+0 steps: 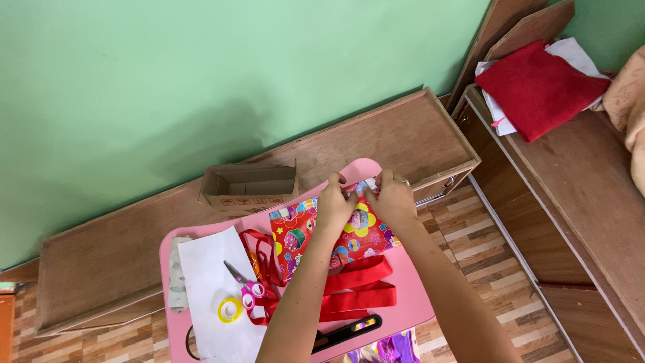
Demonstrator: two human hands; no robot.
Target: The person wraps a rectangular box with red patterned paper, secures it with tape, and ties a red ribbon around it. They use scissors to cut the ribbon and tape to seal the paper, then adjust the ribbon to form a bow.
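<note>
My left hand [336, 202] and my right hand [390, 198] meet at the far edge of a packet wrapped in red paper with coloured flowers [306, 235], which lies on a pink tray table [410, 302]. Both hands pinch the paper's far edge, fingers closed on it. Red ribbon [359, 286] lies in loops under my forearms. Pink-handled scissors [245, 286] and a yellow roll of clear tape [230, 310] rest on a white sheet [208, 269] to the left.
An open cardboard box [248, 185] sits on a low wooden board [121, 255] against the green wall. A black tool [346, 331] lies at the table's near edge. Red cloth [537, 87] rests on a wooden bench at right.
</note>
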